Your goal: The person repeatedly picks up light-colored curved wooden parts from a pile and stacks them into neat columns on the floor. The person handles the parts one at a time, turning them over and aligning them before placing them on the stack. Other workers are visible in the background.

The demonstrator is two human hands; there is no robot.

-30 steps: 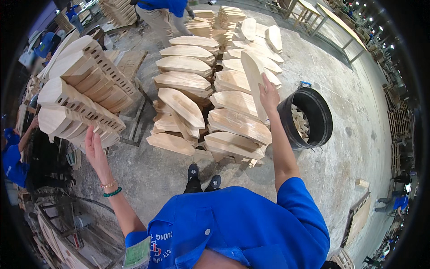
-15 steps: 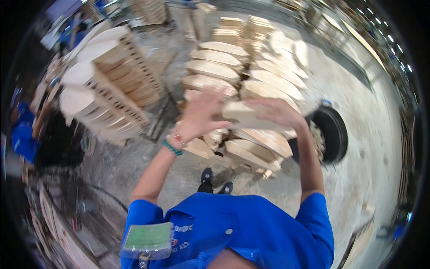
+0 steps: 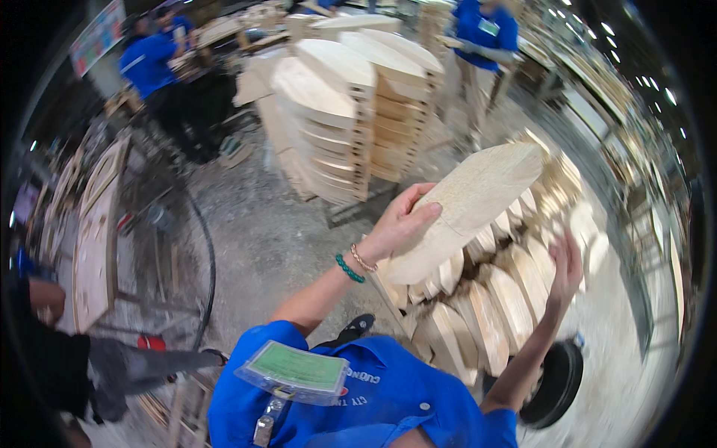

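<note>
My left hand (image 3: 403, 225) grips a long, pale wooden board (image 3: 478, 196) by its near edge, thumb on top and fingers underneath. The board is flat with tapered ends and is tilted up in the air. To its right my right hand (image 3: 567, 263) is raised with fingers stretched out and nothing in it. Beneath both hands lie rows of similar curved wooden pieces (image 3: 489, 317), standing on edge side by side. The held board hides part of these rows.
Ahead stands a tall stack of shaped boards (image 3: 325, 82) on a low stand. A black bucket (image 3: 564, 384) sits by my right arm. Co-workers in blue shirts (image 3: 478, 30) stand behind the stack, and another person (image 3: 127, 373) is at left. A dark hose (image 3: 205, 254) crosses the floor.
My view has swung left toward the tall stack. My left hand, previously open beside the board, now holds it up. My right hand has come off the board.
</note>
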